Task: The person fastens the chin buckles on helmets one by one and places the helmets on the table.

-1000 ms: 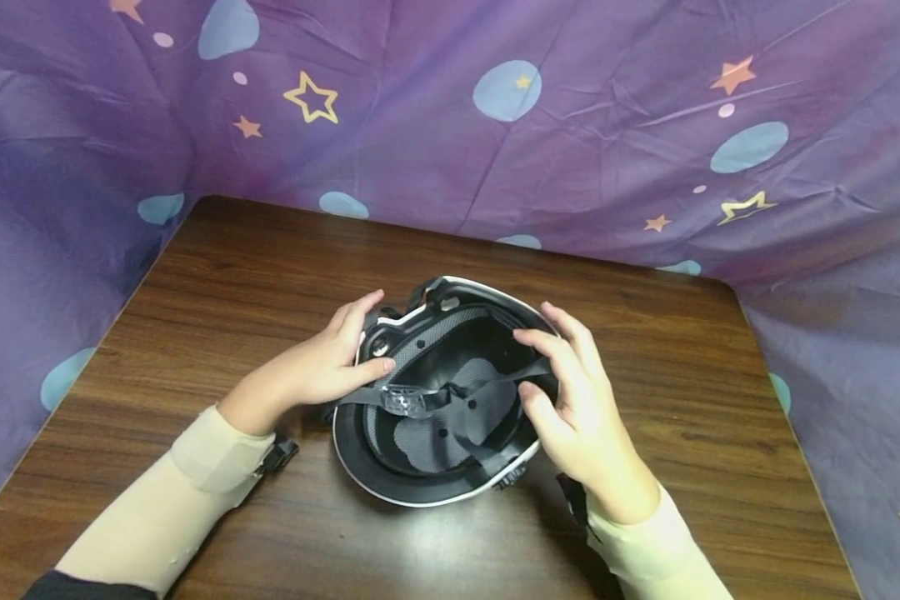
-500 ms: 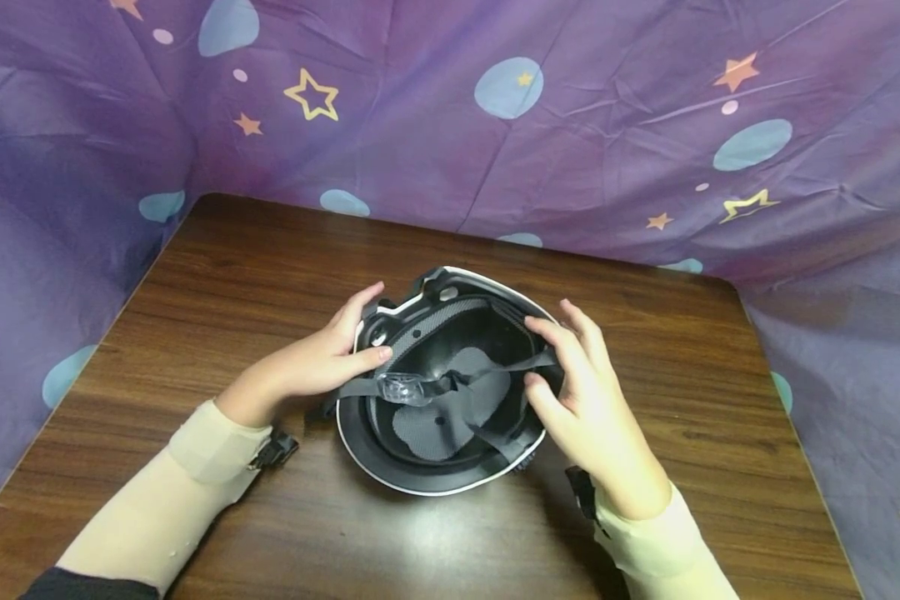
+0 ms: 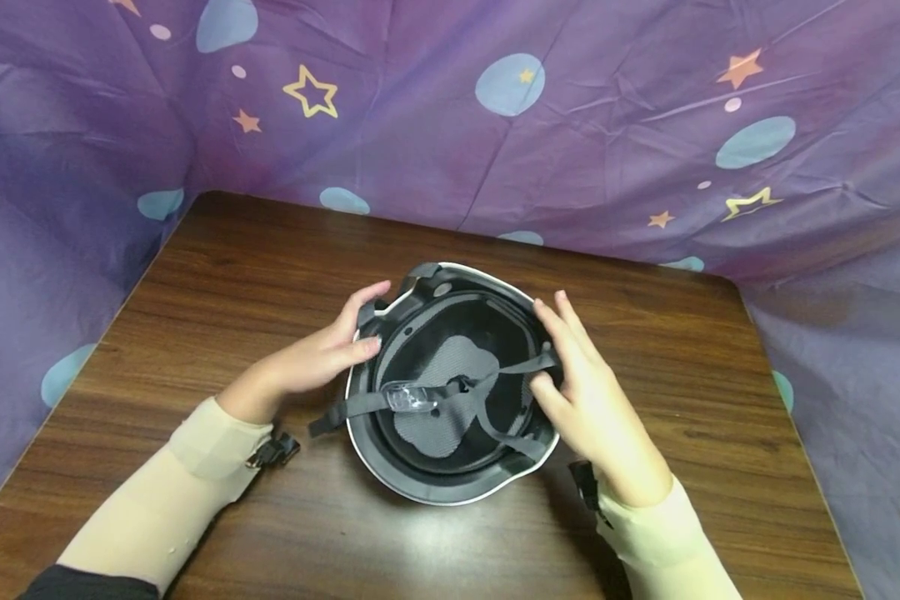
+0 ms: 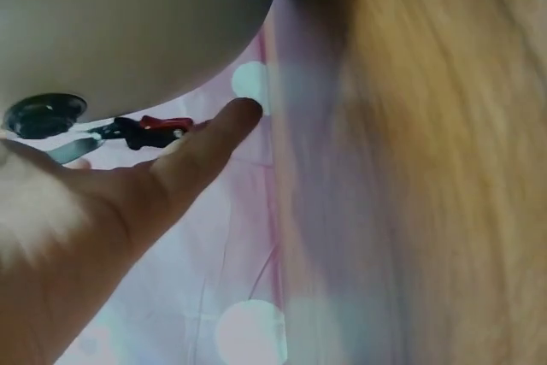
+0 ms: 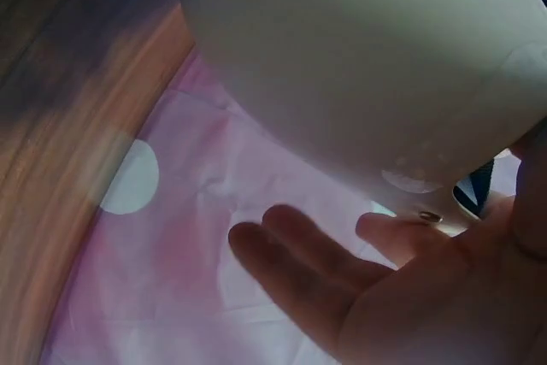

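An upturned helmet (image 3: 450, 492), white outside with a black padded inside, is between my two hands over the wooden table, its opening facing me. My left hand (image 3: 311, 358) holds its left rim, thumb over the edge and fingers along the outside. My right hand (image 3: 592, 408) grips the right rim, thumb at the inner edge; in the right wrist view two fingers (image 5: 299, 262) stretch out away from the shell (image 5: 359, 66). A black chin strap (image 3: 363, 404) with a clear buckle piece (image 3: 410, 397) crosses the opening, its end hanging past the left rim.
The brown wooden table (image 3: 270, 242) reaches back to a purple curtain (image 3: 420, 108) with stars and blue spots. Light sleeves with black wrist straps (image 3: 273, 450) cover both forearms. In the left wrist view a red and black fitting (image 4: 154, 132) sits by the shell.
The helmet has turned, and its opening faces up more. My right fingertips have shifted from inside the rim to its outer side. The strap's end now sticks out further left.
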Demonstrator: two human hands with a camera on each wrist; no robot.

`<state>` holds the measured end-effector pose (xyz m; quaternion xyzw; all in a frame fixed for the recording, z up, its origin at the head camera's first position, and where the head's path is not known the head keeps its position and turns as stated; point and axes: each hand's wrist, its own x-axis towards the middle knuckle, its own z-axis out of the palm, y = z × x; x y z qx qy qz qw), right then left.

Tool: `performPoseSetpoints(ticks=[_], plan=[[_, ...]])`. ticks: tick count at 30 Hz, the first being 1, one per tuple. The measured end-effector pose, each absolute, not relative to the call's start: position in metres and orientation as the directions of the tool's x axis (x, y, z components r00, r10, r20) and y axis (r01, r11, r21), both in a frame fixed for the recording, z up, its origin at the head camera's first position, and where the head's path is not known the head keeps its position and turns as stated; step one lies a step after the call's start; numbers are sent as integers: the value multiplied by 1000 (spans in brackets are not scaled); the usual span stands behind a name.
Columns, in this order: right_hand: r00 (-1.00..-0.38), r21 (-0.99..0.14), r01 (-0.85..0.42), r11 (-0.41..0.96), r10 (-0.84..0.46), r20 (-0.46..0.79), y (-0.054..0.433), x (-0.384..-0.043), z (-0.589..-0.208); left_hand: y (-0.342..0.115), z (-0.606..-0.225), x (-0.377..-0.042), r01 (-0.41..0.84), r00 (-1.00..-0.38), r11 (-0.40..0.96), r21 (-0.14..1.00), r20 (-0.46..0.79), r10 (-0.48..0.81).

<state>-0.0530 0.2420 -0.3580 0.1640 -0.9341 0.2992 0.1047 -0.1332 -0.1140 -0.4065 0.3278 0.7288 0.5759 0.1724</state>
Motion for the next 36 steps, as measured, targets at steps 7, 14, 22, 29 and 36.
performPoseSetpoints(ticks=[7, 14, 22, 29, 36], plan=[[-919, -568, -392, 723, -291, 265, 252, -63, -361, -107, -400, -130, 62, -840, 152, 986, -31, 542], [-907, -608, -421, 674, -328, 265, 266, -72, -367, -98, -395, -125, -44, -850, 105, 993, -93, 519], [-906, -622, -417, 663, -362, 221, 274, -75, -366, -98, -388, -116, -9, -764, 150, 989, -104, 637], [-913, -575, -406, 710, -289, 288, 263, -62, -355, -99, -386, -111, -94, -715, 131, 987, -158, 681], [-759, -414, -625, 662, -390, 522, 220, -19, -333, -98, -386, -109, 138, -749, 330, 934, -120, 652]])
